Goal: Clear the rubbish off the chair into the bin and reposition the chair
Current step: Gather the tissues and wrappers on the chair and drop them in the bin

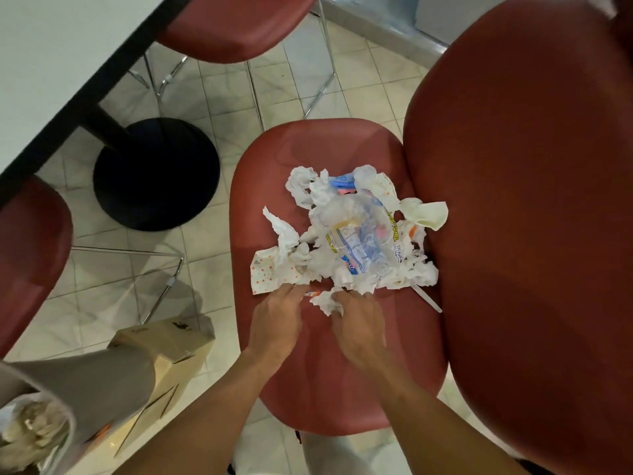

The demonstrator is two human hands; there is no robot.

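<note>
White crumpled tissue (pixel 327 303) sits under the right hand (pixel 359 323), whose fingers curl onto it. Left hand (pixel 275 320) touches the pile's near edge beside it, fingertips hidden, grip can't tell. Pile of tissues and clear plastic wrappers (pixel 352 234) is on the red padded chair seat (pixel 301 371). Grey bin with plastic liner (pixel 68 395) stands on the floor lower left, next to a cardboard box (pixel 171 351).

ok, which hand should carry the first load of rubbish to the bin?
Left, probably. The bin sits at the lower left, on the left hand side; both hands touch the rubbish pile's near edge, so the right hand would cross over.
</note>
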